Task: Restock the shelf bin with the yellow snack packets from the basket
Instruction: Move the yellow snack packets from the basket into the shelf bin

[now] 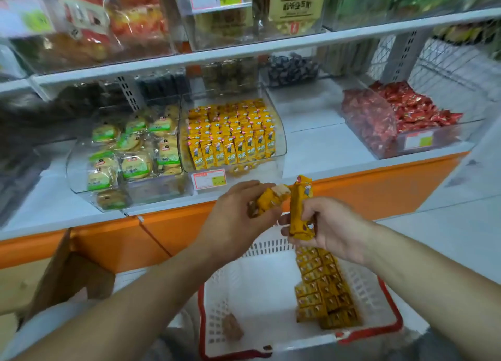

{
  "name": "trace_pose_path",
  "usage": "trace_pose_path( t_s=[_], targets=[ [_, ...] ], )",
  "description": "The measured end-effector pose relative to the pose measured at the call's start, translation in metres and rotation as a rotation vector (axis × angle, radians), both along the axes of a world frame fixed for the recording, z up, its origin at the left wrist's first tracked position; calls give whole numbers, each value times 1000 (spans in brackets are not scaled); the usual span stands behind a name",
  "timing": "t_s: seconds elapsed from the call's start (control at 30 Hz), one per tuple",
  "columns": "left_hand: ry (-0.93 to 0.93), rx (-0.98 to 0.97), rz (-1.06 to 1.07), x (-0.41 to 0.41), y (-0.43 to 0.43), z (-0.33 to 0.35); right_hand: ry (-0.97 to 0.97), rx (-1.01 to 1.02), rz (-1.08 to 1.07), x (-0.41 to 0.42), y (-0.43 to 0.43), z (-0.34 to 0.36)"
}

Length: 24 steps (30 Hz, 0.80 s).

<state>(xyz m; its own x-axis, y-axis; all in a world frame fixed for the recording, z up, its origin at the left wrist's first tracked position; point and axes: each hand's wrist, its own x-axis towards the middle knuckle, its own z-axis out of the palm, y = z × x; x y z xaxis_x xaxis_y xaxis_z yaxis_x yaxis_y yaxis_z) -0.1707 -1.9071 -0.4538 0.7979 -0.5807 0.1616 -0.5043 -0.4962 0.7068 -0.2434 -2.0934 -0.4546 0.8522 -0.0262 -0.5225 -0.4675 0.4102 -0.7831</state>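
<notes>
A person's two hands meet above a white basket [390, 325] mid-restock, each holding stock bound for the clear shelf bin [283, 141] ahead. The left hand [238, 214] has its fingers curled round a yellow packet [269, 199], which is tilted, long axis running from lower left to upper right, pale end nearest the other packet. The right hand [333, 228] grips a second packet [300, 206] upright, long axis vertical, printed top up. More yellow packets [322, 287] lie in rows along the basket's right side (the bin already looks nearly full). The step in hand appears to be the carry. Next, judging by the bin's rows, each packet wants standing on end, face forward, in a gap.
</notes>
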Motion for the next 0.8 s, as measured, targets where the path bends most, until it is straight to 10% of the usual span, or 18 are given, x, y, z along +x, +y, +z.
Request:
trace_pose_path(
  t_s=[0.8],
  targets=[
    [431, -399, 340, 22, -33, -21, -110, 106, -140, 52, -1, -17]
  ],
)
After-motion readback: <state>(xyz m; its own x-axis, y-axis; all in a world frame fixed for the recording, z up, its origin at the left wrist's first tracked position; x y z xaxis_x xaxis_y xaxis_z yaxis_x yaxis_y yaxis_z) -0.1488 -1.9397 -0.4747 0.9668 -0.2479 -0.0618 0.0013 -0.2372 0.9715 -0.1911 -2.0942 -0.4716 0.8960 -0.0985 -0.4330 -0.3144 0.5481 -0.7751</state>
